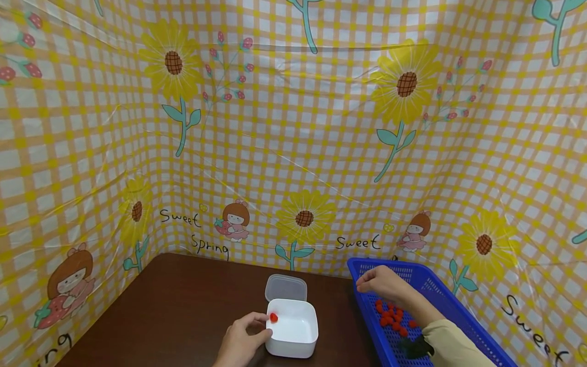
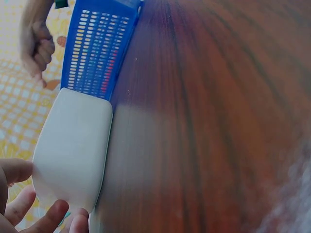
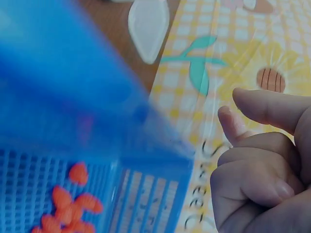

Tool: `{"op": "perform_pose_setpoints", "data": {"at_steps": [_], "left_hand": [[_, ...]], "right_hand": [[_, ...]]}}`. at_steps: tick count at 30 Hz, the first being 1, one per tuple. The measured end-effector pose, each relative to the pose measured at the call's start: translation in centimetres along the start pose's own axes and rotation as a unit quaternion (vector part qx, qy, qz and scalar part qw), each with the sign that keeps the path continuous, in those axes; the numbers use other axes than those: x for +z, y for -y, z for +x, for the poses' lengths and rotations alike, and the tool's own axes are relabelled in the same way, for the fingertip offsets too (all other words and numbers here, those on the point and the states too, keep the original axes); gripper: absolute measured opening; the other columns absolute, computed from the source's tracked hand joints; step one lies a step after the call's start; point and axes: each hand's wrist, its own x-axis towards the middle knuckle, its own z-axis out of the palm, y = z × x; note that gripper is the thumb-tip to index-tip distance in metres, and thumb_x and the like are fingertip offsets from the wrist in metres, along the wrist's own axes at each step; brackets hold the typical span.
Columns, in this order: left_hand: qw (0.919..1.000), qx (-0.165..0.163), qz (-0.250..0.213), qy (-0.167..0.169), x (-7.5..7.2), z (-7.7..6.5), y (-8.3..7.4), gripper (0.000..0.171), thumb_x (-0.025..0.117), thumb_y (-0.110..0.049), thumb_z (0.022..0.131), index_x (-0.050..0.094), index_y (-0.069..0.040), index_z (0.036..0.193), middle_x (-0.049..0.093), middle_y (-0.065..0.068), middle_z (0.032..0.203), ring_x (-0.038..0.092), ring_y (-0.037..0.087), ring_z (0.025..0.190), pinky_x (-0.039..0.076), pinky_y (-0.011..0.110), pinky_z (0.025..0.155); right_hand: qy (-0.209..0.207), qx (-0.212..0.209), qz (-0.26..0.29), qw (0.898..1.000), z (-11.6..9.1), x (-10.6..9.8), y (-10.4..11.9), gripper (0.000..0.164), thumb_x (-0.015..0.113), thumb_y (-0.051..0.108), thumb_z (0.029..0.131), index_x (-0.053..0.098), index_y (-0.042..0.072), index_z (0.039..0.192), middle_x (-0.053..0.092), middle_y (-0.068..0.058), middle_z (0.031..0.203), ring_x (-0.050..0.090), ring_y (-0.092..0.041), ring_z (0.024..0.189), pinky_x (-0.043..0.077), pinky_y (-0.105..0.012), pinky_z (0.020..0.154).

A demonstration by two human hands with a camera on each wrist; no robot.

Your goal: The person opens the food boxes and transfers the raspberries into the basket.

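My left hand (image 1: 243,339) holds the left side of a small white square container (image 1: 295,348), thumb and a finger on its wall. In the left wrist view the fingertips (image 2: 54,213) sit against one end of the container. Inside, against its left wall, lies one small red berry-like piece (image 1: 273,317). My right hand (image 1: 382,283) is raised over the near-left part of a blue plastic basket (image 1: 440,290). Its fingers are curled, with thumb and index tips slightly apart; no thing shows between them. Several red berry-like pieces (image 1: 391,313) lie in the basket below.
A translucent lid (image 1: 286,288) lies behind the white container on the dark brown table (image 1: 192,295). A checked, flower-printed cloth (image 1: 257,168) hangs around the table's back and sides. A dark green object (image 1: 412,348) shows beside the right sleeve.
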Motion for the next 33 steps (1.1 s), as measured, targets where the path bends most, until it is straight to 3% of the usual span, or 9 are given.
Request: {"op": "perform_pose_setpoints", "data": {"at_steps": [3,6,18,27,33], "left_hand": [[1.0,-0.003,0.0,0.002,0.0,0.0,0.0,0.03,0.081,-0.031,0.081,0.075,-0.019,0.109,0.072,-0.005,0.093,0.062,0.02,0.096,0.044,0.038,0.075],[1.0,-0.001,-0.001,0.003,0.0,0.0,-0.1,0.031,0.081,-0.031,0.081,0.075,-0.018,0.109,0.072,-0.004,0.094,0.063,0.021,0.097,0.045,0.038,0.076],[0.9999,-0.009,-0.008,0.008,-0.2,0.0,-0.2,0.031,0.081,-0.032,0.082,0.074,-0.019,0.109,0.072,-0.003,0.098,0.064,0.019,0.094,0.047,0.039,0.075],[0.9999,-0.01,-0.009,0.007,-0.2,0.1,0.0,0.029,0.082,-0.033,0.082,0.074,-0.022,0.108,0.072,-0.003,0.097,0.063,0.018,0.093,0.047,0.039,0.074],[0.9999,-0.004,-0.008,0.009,-0.2,0.0,-0.1,0.029,0.081,-0.032,0.083,0.074,-0.021,0.108,0.073,-0.004,0.098,0.065,0.019,0.094,0.049,0.041,0.075]], "right_hand": [[0.014,0.006,0.027,1.0,0.2,1.0,1.2,0.022,0.069,0.013,0.092,0.071,0.0,0.11,0.04,0.007,0.052,0.018,-0.006,0.042,0.024,-0.023,0.042],[0.018,0.012,0.052,0.998,0.5,2.1,2.3,0.022,0.069,0.011,0.092,0.071,0.0,0.111,0.026,0.008,0.05,0.016,-0.006,0.042,0.022,-0.022,0.041],[0.062,-0.009,0.104,0.993,2.0,6.1,5.1,0.022,0.07,0.008,0.09,0.071,-0.002,0.11,0.026,0.009,0.051,0.014,-0.006,0.046,0.019,-0.022,0.045],[0.091,-0.004,0.109,0.99,2.9,9.9,6.4,0.024,0.069,0.005,0.09,0.07,-0.006,0.111,0.032,0.008,0.054,0.016,-0.006,0.045,0.019,-0.021,0.043],[0.103,-0.003,0.101,0.99,3.5,11.9,6.9,0.022,0.073,0.009,0.088,0.074,-0.002,0.107,0.033,0.008,0.053,0.019,-0.005,0.043,0.022,-0.02,0.042]]}}
